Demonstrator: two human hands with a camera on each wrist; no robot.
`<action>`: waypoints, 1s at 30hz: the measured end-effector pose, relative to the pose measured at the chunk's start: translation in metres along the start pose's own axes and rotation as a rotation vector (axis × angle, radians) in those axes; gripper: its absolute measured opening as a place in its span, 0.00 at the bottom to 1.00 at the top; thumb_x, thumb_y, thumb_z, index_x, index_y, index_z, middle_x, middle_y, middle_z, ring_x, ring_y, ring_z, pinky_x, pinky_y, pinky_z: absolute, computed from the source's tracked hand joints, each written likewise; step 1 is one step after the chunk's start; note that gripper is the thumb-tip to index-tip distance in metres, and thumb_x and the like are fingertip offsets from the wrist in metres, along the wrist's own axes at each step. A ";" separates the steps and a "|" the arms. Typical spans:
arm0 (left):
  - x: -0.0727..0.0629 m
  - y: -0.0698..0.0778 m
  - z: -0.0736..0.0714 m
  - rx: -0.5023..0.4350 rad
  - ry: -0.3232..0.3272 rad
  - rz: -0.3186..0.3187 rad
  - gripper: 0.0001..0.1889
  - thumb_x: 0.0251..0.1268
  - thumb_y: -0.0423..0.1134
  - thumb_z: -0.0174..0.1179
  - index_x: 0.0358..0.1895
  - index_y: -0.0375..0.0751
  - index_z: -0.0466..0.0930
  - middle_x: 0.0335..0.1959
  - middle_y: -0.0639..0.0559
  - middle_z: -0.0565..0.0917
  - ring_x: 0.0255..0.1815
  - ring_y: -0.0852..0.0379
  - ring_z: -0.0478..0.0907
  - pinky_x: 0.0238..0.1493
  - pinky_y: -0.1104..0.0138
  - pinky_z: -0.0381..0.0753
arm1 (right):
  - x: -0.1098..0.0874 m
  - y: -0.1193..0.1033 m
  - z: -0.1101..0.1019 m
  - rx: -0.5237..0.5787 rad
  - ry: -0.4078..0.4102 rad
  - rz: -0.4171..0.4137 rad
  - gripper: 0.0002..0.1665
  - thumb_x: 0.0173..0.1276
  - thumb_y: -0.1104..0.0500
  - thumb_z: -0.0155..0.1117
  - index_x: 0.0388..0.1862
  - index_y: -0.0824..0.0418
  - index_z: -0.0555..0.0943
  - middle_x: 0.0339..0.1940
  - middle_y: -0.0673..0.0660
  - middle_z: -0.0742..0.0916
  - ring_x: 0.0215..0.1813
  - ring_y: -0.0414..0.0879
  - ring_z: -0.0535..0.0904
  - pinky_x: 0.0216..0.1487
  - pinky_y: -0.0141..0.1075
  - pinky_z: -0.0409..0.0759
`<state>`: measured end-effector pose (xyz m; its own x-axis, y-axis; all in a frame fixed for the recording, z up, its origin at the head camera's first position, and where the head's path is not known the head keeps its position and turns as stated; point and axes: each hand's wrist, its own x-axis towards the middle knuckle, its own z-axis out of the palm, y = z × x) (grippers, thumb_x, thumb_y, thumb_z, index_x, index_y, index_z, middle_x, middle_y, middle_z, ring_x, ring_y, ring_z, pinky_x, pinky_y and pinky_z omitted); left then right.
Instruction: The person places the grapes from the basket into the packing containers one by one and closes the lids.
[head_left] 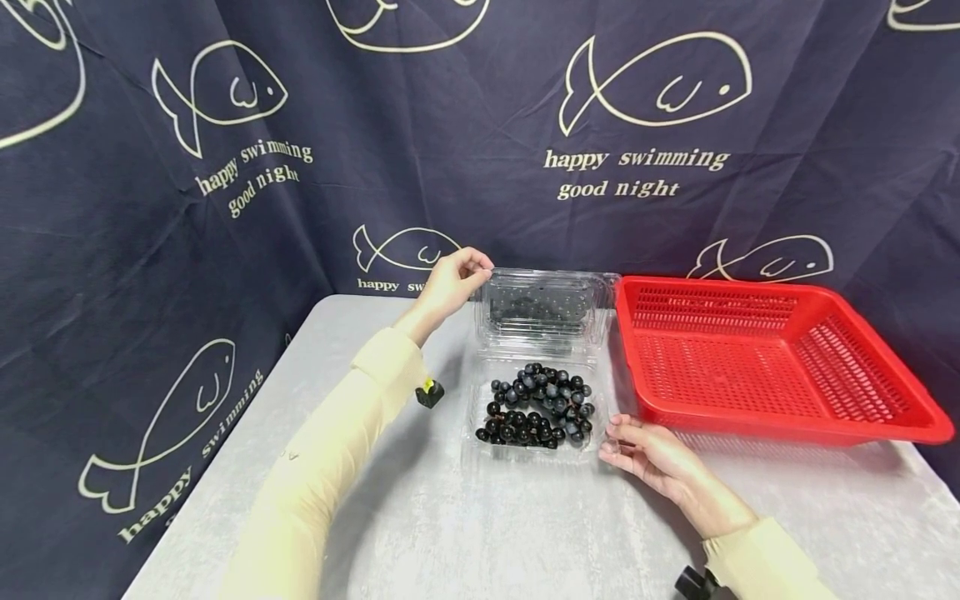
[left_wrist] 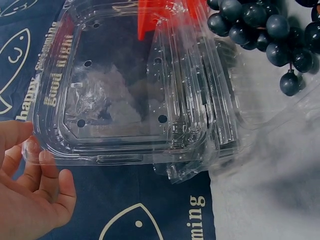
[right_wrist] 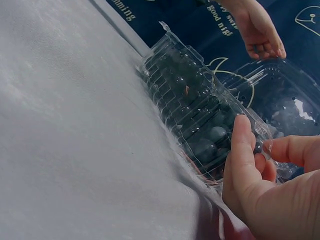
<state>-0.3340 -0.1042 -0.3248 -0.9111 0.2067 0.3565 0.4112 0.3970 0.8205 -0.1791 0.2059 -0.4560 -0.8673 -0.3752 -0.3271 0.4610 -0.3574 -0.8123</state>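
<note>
A clear plastic clamshell box stands on the table with its lid (head_left: 540, 310) raised at the back. Dark grapes (head_left: 536, 408) lie in bunches inside its base (head_left: 476, 392). My left hand (head_left: 453, 287) pinches the lid's upper left corner between thumb and fingers. In the left wrist view the lid (left_wrist: 112, 100) shows small round holes, and the left hand (left_wrist: 35, 185) is at its corner. On the box's right side, near the front corner, my right hand (head_left: 648, 457) holds the rim. The right wrist view has the thumb and fingers of the right hand (right_wrist: 270, 185) pinching that edge.
A red perforated plastic basket (head_left: 720, 358) stands just right of the box. A dark blue curtain (head_left: 480, 125) with fish drawings hangs behind and left of the grey table (head_left: 465, 533). A small black item with a yellow mark (head_left: 430, 392) shows beneath the left sleeve.
</note>
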 end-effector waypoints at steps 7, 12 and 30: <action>-0.008 -0.004 -0.003 0.007 0.007 0.040 0.05 0.61 0.32 0.59 0.39 0.35 0.80 0.26 0.52 0.78 0.26 0.61 0.71 0.29 0.72 0.70 | 0.001 0.001 0.000 0.004 -0.009 -0.002 0.09 0.69 0.69 0.51 0.34 0.58 0.76 0.30 0.53 0.80 0.34 0.42 0.81 0.49 0.35 0.82; -0.016 -0.001 -0.004 0.096 0.007 0.087 0.03 0.60 0.33 0.59 0.37 0.40 0.80 0.27 0.52 0.78 0.27 0.59 0.72 0.30 0.71 0.71 | 0.001 0.001 0.000 0.008 0.008 0.003 0.10 0.68 0.70 0.51 0.34 0.57 0.76 0.30 0.53 0.80 0.33 0.42 0.81 0.49 0.35 0.82; -0.040 0.003 -0.006 0.159 0.010 0.177 0.02 0.60 0.34 0.60 0.36 0.41 0.80 0.30 0.51 0.78 0.32 0.58 0.73 0.35 0.69 0.73 | 0.000 0.001 -0.004 0.027 -0.039 0.007 0.09 0.70 0.69 0.50 0.35 0.59 0.76 0.34 0.54 0.79 0.36 0.43 0.80 0.52 0.36 0.80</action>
<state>-0.2966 -0.1166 -0.3344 -0.8246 0.2767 0.4935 0.5627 0.4917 0.6646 -0.1790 0.2085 -0.4588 -0.8562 -0.4109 -0.3131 0.4723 -0.3772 -0.7967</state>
